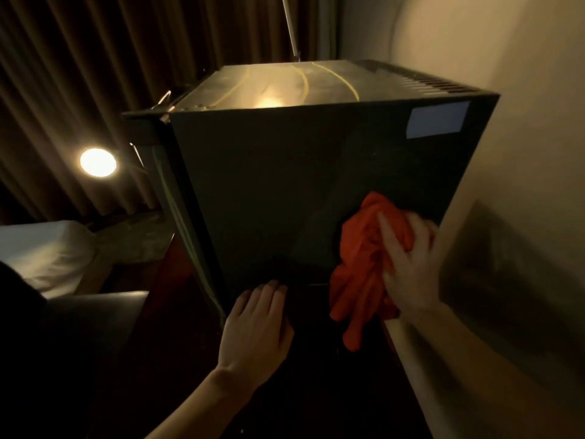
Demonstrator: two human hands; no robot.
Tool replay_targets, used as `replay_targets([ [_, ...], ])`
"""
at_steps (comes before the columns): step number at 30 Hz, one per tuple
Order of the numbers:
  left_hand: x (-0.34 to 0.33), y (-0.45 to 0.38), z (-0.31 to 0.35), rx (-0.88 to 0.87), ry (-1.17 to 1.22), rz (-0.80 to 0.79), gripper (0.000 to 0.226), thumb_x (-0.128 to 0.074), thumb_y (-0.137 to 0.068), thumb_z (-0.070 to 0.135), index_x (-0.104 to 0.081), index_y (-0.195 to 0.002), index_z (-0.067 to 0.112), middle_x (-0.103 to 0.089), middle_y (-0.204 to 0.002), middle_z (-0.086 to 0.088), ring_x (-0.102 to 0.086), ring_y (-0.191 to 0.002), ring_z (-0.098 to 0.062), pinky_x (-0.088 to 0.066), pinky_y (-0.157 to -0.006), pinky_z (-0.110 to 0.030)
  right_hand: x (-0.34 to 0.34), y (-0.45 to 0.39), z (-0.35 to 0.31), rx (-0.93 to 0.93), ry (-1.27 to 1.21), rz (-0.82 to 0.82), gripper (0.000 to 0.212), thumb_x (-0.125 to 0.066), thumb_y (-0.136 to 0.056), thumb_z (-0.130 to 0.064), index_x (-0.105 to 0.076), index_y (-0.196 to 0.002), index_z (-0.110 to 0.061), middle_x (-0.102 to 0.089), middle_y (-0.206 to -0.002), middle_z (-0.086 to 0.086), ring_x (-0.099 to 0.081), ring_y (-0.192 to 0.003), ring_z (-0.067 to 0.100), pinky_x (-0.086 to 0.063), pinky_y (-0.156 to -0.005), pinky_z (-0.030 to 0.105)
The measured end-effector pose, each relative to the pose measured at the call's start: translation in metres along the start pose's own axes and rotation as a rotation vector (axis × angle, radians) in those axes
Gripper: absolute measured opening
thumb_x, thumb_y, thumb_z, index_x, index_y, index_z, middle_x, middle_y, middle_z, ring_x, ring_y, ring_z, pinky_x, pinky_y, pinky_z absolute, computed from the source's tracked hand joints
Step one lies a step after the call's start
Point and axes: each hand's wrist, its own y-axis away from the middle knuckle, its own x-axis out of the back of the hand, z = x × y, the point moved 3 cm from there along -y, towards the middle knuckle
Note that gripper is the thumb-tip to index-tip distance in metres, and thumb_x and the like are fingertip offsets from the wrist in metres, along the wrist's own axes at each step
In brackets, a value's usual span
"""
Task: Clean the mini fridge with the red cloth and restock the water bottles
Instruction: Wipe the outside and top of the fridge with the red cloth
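Pressing against the lower right part of the mini fridge's (300,191) dark facing side, the red cloth (364,264) is hanging bunched, its long axis running up and down, with a tail drooping below the fridge's bottom edge. The right hand (408,264) is gripping it, fingers curled into the folds, and is lying just right of the cloth's middle, so the unwiped dark panel is stretching up and to the left of those fingers. The left hand (256,324) is resting with straight fingers at the bottom edge, nearer the left corner, apparently steadying the fridge. The fridge is standing close beside a pale wall (522,153); a round lamp (97,162) is glowing at left before curtains (95,58). No water bottles are showing.
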Motion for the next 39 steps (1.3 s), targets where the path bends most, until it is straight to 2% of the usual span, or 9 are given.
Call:
replay_targets([
  [4,0.001,-0.005,0.002,0.002,-0.023,-0.002,0.056,-0.075,-0.071,0.041,-0.067,-0.118,0.012,-0.066,-0.116,-0.004,-0.066,-0.104,-0.018,-0.055,-0.087,-0.039,0.023,-0.03,0.004,-0.282,-0.136,0.175,0.066,-0.045,-0.087,-0.038,-0.032,-0.15,-0.024,-0.023,-0.144,0.011,-0.031,-0.12,0.037,-0.019,-0.102,0.032],
  [7,-0.006,-0.004,0.002,0.02,-0.021,-0.006,0.058,-0.077,-0.069,0.041,-0.067,-0.117,0.011,-0.067,-0.115,-0.005,-0.066,-0.103,-0.019,-0.055,-0.087,-0.039,0.02,-0.025,-0.016,-0.391,-0.115,0.175,0.067,-0.04,-0.085,-0.042,-0.039,-0.148,-0.021,-0.036,-0.143,0.026,-0.031,-0.118,0.036,-0.019,-0.101,0.035],
  [11,-0.018,0.002,0.002,0.012,0.003,-0.013,0.051,-0.053,-0.079,0.041,-0.063,-0.12,0.012,-0.064,-0.118,-0.004,-0.063,-0.107,-0.019,-0.053,-0.09,-0.039,-0.032,0.027,-0.037,-0.093,-0.004,-0.021,0.056,-0.044,-0.086,-0.038,-0.045,-0.14,-0.028,-0.042,-0.135,0.02,-0.038,-0.112,0.042,-0.041,-0.091,0.057],
  [14,-0.022,0.005,0.0,0.033,0.013,-0.023,0.051,-0.045,-0.082,0.042,-0.064,-0.119,0.013,-0.064,-0.119,-0.003,-0.063,-0.108,-0.018,-0.053,-0.091,-0.039,-0.084,0.078,-0.052,0.247,-0.013,-0.278,0.045,-0.04,-0.092,-0.048,-0.043,-0.135,-0.034,-0.039,-0.135,0.008,-0.04,-0.113,0.037,-0.054,-0.079,0.057],
  [18,-0.026,0.02,-0.01,0.043,0.002,-0.027,0.053,-0.044,-0.08,0.042,-0.065,-0.117,0.012,-0.066,-0.118,-0.005,-0.065,-0.107,-0.02,-0.055,-0.09,-0.04,-0.118,0.111,-0.062,0.602,0.048,-0.666,0.103,-0.064,-0.057,-0.081,-0.035,-0.143,-0.031,-0.035,-0.147,0.001,-0.048,-0.121,0.032,-0.047,-0.092,0.054],
  [23,-0.028,0.025,-0.012,0.096,0.006,-0.063,0.051,-0.048,-0.079,0.042,-0.063,-0.119,0.014,-0.064,-0.119,-0.002,-0.063,-0.108,-0.017,-0.054,-0.09,-0.037,-0.098,0.087,-0.063,0.544,-0.06,-0.403,0.109,-0.079,-0.038,-0.075,-0.047,-0.133,-0.032,-0.042,-0.132,0.003,-0.043,-0.108,0.03,-0.056,-0.073,0.045],
  [26,-0.019,0.017,-0.004,0.08,0.025,-0.072,0.054,-0.053,-0.077,0.043,-0.061,-0.122,0.014,-0.063,-0.12,-0.002,-0.062,-0.11,-0.017,-0.054,-0.093,-0.038,-0.067,0.047,-0.065,0.307,-0.122,-0.188,0.098,-0.082,-0.062,-0.056,-0.03,-0.144,-0.043,-0.04,-0.132,0.0,-0.042,-0.11,0.028,-0.055,-0.076,0.046],
  [29,-0.003,0.012,-0.004,0.089,0.044,-0.064,0.058,-0.064,-0.073,0.043,-0.06,-0.122,0.013,-0.063,-0.121,-0.003,-0.062,-0.111,-0.018,-0.053,-0.095,-0.039,-0.044,0.017,-0.079,0.334,-0.076,-0.054,0.078,-0.071,-0.069,-0.031,-0.038,-0.14,-0.034,-0.038,-0.132,0.012,-0.041,-0.109,0.037,-0.051,-0.08,0.051],
  [39,0.053,0.041,-0.064,0.185,0.102,-0.011,0.057,-0.052,-0.087,0.044,-0.051,-0.136,0.015,-0.056,-0.136,-0.001,-0.051,-0.126,-0.014,-0.045,-0.105,-0.037,-0.006,-0.021,-0.148,0.433,-0.263,-0.01,0.059,-0.061,-0.087,-0.027,-0.041,-0.143,-0.03,-0.045,-0.135,0.007,-0.048,-0.114,0.032,-0.051,-0.085,0.041],
])
